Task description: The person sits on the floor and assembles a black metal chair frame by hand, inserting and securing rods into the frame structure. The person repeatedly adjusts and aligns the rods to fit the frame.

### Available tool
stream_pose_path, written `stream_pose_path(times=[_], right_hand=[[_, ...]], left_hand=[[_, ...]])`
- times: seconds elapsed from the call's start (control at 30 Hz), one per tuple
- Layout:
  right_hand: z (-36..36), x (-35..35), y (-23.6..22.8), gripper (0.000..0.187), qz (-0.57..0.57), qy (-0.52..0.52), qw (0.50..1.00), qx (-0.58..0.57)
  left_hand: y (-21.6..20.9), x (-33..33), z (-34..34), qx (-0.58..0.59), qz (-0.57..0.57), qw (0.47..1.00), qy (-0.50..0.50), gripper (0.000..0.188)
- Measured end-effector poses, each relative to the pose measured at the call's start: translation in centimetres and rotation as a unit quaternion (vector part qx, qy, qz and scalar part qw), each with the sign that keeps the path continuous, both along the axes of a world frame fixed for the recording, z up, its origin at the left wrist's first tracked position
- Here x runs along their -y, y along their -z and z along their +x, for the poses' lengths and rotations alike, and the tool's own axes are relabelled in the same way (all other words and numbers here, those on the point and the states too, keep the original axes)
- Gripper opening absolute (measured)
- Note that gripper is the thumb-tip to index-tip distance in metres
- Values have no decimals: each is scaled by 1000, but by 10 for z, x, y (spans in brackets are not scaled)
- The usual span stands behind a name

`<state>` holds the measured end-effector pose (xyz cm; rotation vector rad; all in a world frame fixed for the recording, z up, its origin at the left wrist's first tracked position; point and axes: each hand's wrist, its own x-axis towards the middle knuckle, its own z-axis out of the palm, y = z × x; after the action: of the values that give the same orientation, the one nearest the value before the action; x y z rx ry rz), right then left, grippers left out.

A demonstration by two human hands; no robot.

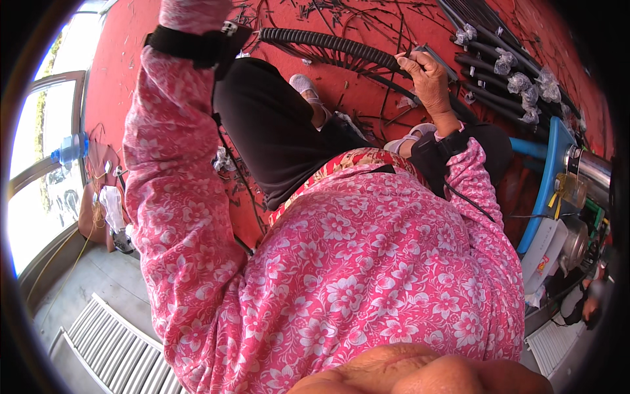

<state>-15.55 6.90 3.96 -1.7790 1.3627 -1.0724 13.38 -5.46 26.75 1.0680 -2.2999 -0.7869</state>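
Observation:
My right hand point(430, 82) is closed around the right end of a black corrugated hose point(328, 41), thumb and fingers pressed together near its tip. The hose arches leftward above my knees, and many thin dark strands line its underside. A grey flat piece point(438, 60) shows just behind the hand. My left arm, in a pink flowered sleeve point(177, 144) with a black strap point(184, 46) at the wrist, reaches up to the top edge. The left hand itself lies outside the picture, so its grip is hidden.
Black tubes point(499, 88) with clear plastic on their ends lie in a pile at the far right. Dark scraps litter the red floor point(420, 20). A blue stand point(548, 190) is at my right, a white slatted rack point(121, 345) at lower left, a blue bottle point(69, 151) by the window.

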Motion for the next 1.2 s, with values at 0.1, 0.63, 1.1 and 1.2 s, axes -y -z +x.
stream_pose_path(times=[0.1,0.63,1.1,1.2], right_hand=[[-1,3,3,18,48,8,999,18],[-8,31,14,25,240,50,956,162],[8,28,13,32,132,102,980,-110],[11,22,11,32,140,103,981,-90]], left_hand=[[21,14,38,2,-72,997,-38,19],[203,-112,-84,24,-156,982,-101,27],[187,-51,115,381,-187,902,-84,37],[150,0,228,465,-224,839,-173,41]])
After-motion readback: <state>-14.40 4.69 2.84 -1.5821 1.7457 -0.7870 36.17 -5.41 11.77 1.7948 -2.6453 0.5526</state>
